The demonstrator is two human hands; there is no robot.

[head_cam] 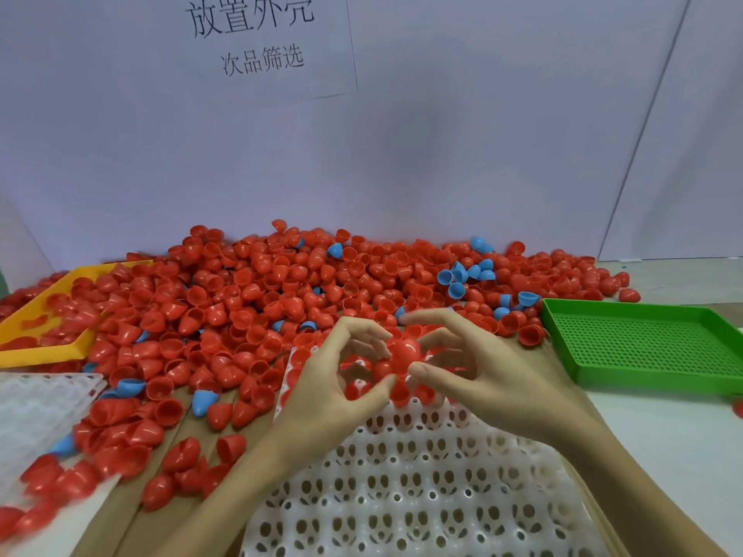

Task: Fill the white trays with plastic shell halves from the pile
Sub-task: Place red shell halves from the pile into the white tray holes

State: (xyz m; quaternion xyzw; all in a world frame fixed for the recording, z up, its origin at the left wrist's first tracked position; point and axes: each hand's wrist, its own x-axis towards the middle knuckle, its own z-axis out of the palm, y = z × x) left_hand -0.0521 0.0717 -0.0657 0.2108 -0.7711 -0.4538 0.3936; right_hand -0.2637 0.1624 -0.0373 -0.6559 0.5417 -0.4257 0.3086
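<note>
A pale wall with a paper sign [267,38] in Chinese characters stands behind the tabletop [663,444], and against this wall lies a wide pile [281,299] of plastic shell halves, nearly all red with a few blue ones mixed in. At the left edge a yellow tray [38,327] is partly buried under the pile, and at the right a green perforated tray [643,343] stands with nothing visible in it.

The white tray [422,488] that is being filled lies just in front of the person. Most of its sockets in view are still bare; only the far row, under the hands, seems to have red shells in it. A second white tray [36,412] lies at the left, partly covered by loose shells.

The left hand [333,379] and the right hand [474,367] meet over the far edge of the tray. Both have curled fingers and together they hold a red shell half [406,353], the thumbs below and the fingertips above. More red shells seem to be under the palms, but I cannot tell if they are held or already seated.

The shells look thin, light, stiff and smooth, so I judge they can slip or bounce away easily. It is probably best to pinch one by the rim with two fingers and press it softly into a socket.
</note>
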